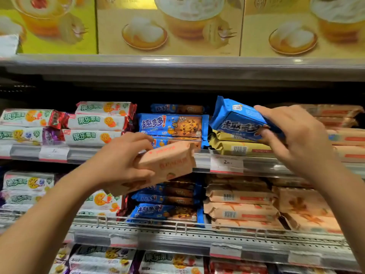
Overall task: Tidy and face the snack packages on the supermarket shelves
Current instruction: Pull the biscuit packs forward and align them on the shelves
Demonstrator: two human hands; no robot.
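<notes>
My left hand (120,161) grips a pale orange snack pack (167,163), held tilted in front of the middle shelf's edge. My right hand (292,139) grips a blue chocolate-chip cookie pack (237,117), lifted at an angle above two yellow packs (233,148) on the middle shelf. More blue cookie packs (171,125) are stacked at the shelf's centre, facing out. Pale orange packs (347,135) are piled at the right end of that shelf.
White fruit-biscuit packs (94,121) fill the middle shelf's left. The lower shelf (177,232) holds blue packs (167,212) at centre and orange packs (241,210) at right behind a wire rail. Large yellow gift boxes (169,26) stand on the top shelf. A price tag (227,163) hangs on the shelf edge.
</notes>
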